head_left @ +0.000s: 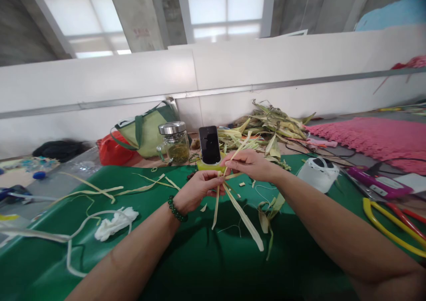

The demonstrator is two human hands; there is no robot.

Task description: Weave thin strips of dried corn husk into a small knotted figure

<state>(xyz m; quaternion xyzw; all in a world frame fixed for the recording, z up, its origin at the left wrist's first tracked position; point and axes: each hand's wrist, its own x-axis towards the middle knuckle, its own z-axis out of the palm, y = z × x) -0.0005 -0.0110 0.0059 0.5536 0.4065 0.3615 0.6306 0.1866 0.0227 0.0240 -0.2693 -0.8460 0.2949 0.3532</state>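
My left hand (205,186) pinches several pale corn husk strips (244,219) where they cross, just in front of the phone stand. Above and to the right, my right hand (244,164) has its fingers closed on the upper part of a strip that points up past the phone. Two strip ends hang below my left hand, one narrow and one wide. A green bead bracelet (177,209) circles my left wrist. On the green mat (206,270) below lie small husk scraps, fine threads and a curled leafy husk piece (266,216).
Behind my hands, a phone (209,144) leans upright beside a lidded glass jar (178,148). A husk pile (276,119) lies at the back. White cord (80,221) and cotton (116,223) are at left; yellow-handled scissors (372,216) and a purple tool (379,182) at right.
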